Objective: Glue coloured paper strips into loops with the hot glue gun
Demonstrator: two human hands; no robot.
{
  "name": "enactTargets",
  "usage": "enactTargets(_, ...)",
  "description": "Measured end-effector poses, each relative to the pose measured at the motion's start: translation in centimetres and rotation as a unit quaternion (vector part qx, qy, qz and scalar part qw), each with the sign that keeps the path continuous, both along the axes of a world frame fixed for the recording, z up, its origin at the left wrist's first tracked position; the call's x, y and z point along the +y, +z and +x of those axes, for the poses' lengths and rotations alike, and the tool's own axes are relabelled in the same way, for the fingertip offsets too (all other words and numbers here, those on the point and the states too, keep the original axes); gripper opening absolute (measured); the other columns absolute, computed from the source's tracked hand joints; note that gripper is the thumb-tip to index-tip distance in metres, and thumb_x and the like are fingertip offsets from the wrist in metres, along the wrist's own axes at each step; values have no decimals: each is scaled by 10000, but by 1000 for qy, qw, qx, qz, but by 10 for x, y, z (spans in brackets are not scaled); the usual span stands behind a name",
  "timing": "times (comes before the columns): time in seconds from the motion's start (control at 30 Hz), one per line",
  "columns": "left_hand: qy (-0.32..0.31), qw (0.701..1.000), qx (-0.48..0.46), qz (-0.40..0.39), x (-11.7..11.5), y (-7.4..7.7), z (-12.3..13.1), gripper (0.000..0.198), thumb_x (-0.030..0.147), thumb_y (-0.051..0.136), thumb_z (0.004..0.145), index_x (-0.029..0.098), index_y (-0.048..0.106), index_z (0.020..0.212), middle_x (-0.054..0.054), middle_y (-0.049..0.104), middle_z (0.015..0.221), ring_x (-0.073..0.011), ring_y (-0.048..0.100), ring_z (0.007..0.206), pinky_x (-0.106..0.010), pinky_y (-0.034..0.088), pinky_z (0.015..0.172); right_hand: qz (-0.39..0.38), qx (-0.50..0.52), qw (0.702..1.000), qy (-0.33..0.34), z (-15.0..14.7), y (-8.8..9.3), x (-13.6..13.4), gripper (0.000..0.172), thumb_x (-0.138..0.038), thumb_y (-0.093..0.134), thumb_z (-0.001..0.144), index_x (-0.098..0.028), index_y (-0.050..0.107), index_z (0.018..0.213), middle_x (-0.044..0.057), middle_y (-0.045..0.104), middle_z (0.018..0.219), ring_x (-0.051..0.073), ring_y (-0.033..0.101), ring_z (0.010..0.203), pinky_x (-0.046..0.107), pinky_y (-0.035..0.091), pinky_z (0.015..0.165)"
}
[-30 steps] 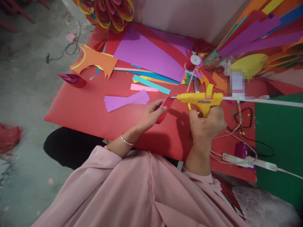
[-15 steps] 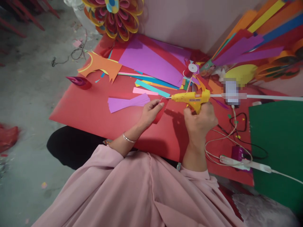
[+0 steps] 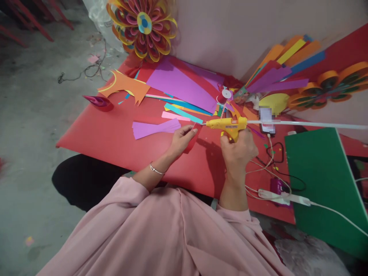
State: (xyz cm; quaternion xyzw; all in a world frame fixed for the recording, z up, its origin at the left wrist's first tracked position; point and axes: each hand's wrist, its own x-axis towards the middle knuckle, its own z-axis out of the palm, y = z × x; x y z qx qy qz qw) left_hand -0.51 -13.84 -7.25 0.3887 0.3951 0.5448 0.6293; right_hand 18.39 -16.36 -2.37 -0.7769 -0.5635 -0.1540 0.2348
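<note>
In the middle of the frame, the left hand (image 3: 181, 140) is pinching a red paper strip (image 3: 193, 138) between thumb and fingers and holding it tilted just above the red desk (image 3: 109, 134). The right hand (image 3: 238, 150) is closing in a full grip around the handle of a yellow glue gun (image 3: 227, 124), with one finger lying by the trigger. The gun is pointing toward the left of the frame, and its nozzle is meeting the upper end of the strip. A long white glue stick (image 3: 304, 124) is sticking out of the back of the gun and running toward the right edge.

Just left of the left hand, a stack of purple strips (image 3: 155, 128) is lying flat. A pink strip (image 3: 174, 116) and a teal strip (image 3: 184, 113) are lying just above it. A large purple sheet (image 3: 181, 85) and an orange cut-out (image 3: 126, 84) are lying further up the desk. At the upper centre, a looped paper flower (image 3: 143, 26) is leaning by the wall. A green sheet (image 3: 322, 180) is filling the lower right, with a white power strip (image 3: 283, 197) and its cords lying beside the right wrist. A thin bracelet (image 3: 156, 170) is circling the left wrist above a pink sleeve (image 3: 149, 230).
</note>
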Motion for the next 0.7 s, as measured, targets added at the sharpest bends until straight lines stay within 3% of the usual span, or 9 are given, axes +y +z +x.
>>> enactTargets(0.2,-3,1000,-2,-15,-1,0,0,386,566,802,836,188,752,897,15,690,763,-107,584,647,-234,454,605,20,-5,1000,4,3,0,-2,309,-450,571,821,-224,649,1017,123,706,962,302,654,856,369,393,675)
enactTargets(0.5,3,1000,-8,-16,0,1,0,397,572,818,826,185,748,885,14,692,753,-105,584,645,-238,470,617,-8,-5,1000,-7,5,1,-3,371,-457,554,827,-191,662,1063,159,716,1015,325,675,888,383,400,685)
enactTargets(0.7,6,1000,-9,-11,-1,0,0,339,518,805,849,185,753,887,17,688,758,-104,584,645,-245,477,635,7,-12,1000,-1,7,-1,-5,327,-434,563,820,-209,655,1039,152,731,1017,328,686,902,381,409,691)
